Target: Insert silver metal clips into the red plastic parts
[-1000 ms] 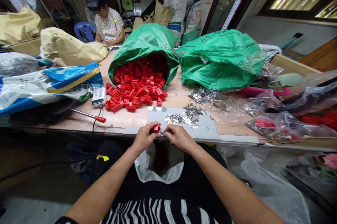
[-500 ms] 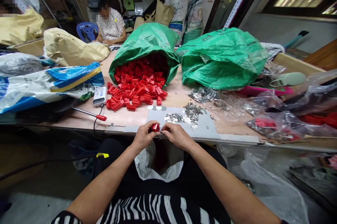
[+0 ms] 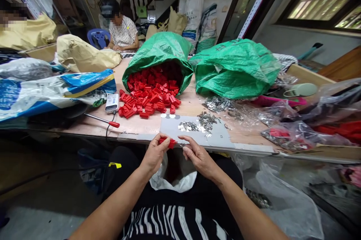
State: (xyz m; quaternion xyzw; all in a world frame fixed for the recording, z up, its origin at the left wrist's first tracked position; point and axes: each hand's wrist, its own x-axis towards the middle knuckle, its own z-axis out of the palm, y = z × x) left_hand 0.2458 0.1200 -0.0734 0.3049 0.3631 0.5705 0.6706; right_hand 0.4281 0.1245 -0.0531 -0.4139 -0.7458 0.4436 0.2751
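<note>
My left hand (image 3: 155, 153) is closed around a red plastic piece (image 3: 170, 143), pinched between thumb and fingers above the table's front edge. Just to its right, my right hand (image 3: 199, 157) has its thumb and index finger apart. A tiny shiny bit shows near those fingertips, but I cannot tell whether it touches them or the red piece. Small flat metal parts (image 3: 207, 121) lie in a loose heap on a grey sheet (image 3: 169, 129) beyond my hands. More red plastic pieces (image 3: 146, 101) spill out of a green woven sack (image 3: 160, 46).
Another green sack (image 3: 237, 69) lies at the back right. Left of the red pieces are a white device (image 3: 112, 103) with a cable and a red-handled tool (image 3: 105, 120). A white bag (image 3: 173, 185) hangs open below my hands. Across the table sits another person (image 3: 122, 29).
My right thumb and index finger have spread and drawn slightly away from the red piece. My left hand has turned the piece so more of its length shows. The view has shifted slightly.
</note>
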